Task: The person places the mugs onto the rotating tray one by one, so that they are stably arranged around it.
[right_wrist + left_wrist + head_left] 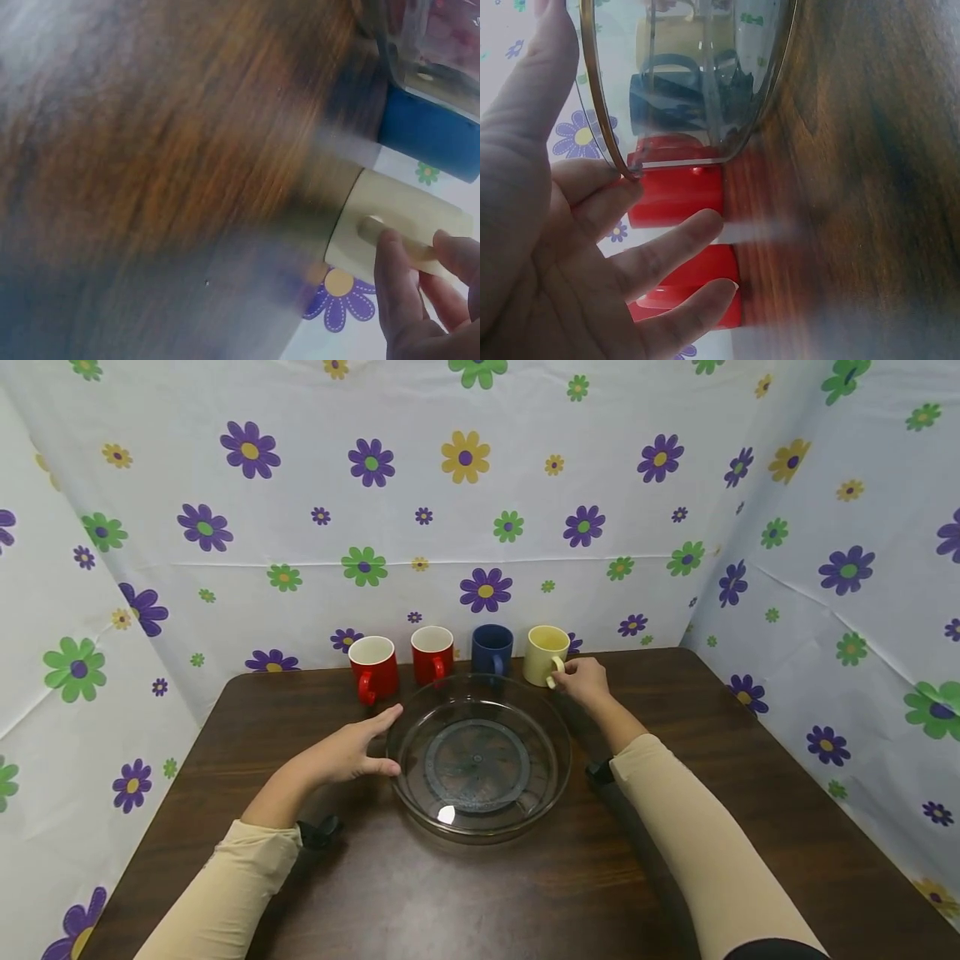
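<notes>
The right hand (pixel 585 683) pinches the handle (pixel 557 673) of the yellow mug (pixel 542 656) with its thumb and fingers. The yellow mug stands upright near the back of the table (pixel 750 793), at the right end of a row of four mugs. Next to it is the blue mug (pixel 489 645), then a red mug (pixel 432 662), and then one more red mug (pixel 381 672) at the left end. Both red mugs are white inside, and their handles point to the front. The big clear glass bowl (pixel 477 768) sits flat on the table in front of the mugs, with its open side up. Its far rim covers a bit of the blue mug's handle. The left hand (pixel 347 752) is at the left side of the bowl. Its thumb and fingers are spread wide and not curled round anything, and in the left wrist view one finger seems to touch the rim. The person has light tan sleeves (pixel 690 827). Behind the table hangs a white cloth (pixel 420 543) with purple, green and yellow flowers. The table is dark brown and shiny.
</notes>
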A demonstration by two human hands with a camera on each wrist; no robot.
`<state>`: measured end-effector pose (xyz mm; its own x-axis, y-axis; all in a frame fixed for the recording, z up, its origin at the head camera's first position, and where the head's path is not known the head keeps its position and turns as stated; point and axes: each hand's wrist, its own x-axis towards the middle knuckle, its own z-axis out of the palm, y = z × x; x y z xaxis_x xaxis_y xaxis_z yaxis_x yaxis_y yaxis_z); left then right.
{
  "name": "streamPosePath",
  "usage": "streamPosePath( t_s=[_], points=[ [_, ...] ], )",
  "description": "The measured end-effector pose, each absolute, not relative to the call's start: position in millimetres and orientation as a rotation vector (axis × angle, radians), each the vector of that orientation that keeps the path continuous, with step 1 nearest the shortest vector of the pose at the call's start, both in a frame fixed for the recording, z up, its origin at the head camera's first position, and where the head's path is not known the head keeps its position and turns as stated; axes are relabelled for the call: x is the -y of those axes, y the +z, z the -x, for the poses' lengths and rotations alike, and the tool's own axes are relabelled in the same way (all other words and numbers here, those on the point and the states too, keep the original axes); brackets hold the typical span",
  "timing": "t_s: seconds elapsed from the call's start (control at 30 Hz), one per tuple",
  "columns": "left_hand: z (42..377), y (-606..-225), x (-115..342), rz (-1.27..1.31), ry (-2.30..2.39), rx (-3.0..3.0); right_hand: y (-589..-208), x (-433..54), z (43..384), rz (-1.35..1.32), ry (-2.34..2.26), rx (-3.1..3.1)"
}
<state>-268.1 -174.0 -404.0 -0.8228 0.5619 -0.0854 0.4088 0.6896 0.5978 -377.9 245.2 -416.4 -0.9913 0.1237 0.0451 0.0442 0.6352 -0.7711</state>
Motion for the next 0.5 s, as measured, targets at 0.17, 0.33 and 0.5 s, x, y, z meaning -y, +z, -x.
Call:
streamPosePath(
  t_s=[0.17, 0.33, 0.5],
  points=[
    [267.7, -402.3, 173.5, -0.786, 0.83, -2.644, -414.7, -243.8, 375.5, 0.17, 1.298, 2.754],
    [268.1, -401.8, 174.1, -0.791, 0.826, -2.639, -413.6, -241.4, 372.7, 0.221, 1.357, 2.731],
    [268.7, -403.5, 174.5, -0.797, 0.853, -2.628, -414.5, -238.6, 372.2, 0.261, 1.386, 2.712]
  ],
)
